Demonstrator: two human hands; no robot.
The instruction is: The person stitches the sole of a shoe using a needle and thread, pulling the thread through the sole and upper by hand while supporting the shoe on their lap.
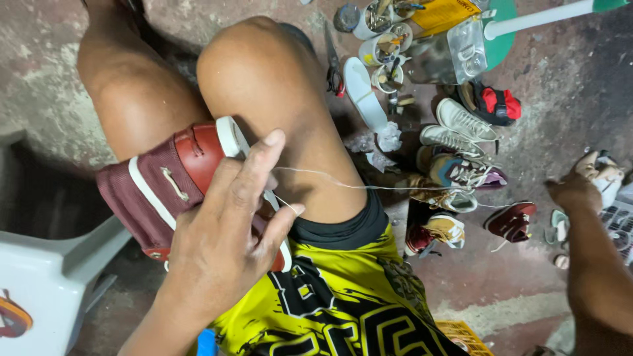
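- The left hand (pixel 227 224) hides the middle of the maroon-and-red high-top shoe (pixel 155 188).
- Beside that shoe, the white plastic chair (pixel 46 277) is cut off by the edge.
- The right hand (pixel 577 188) is blurred.
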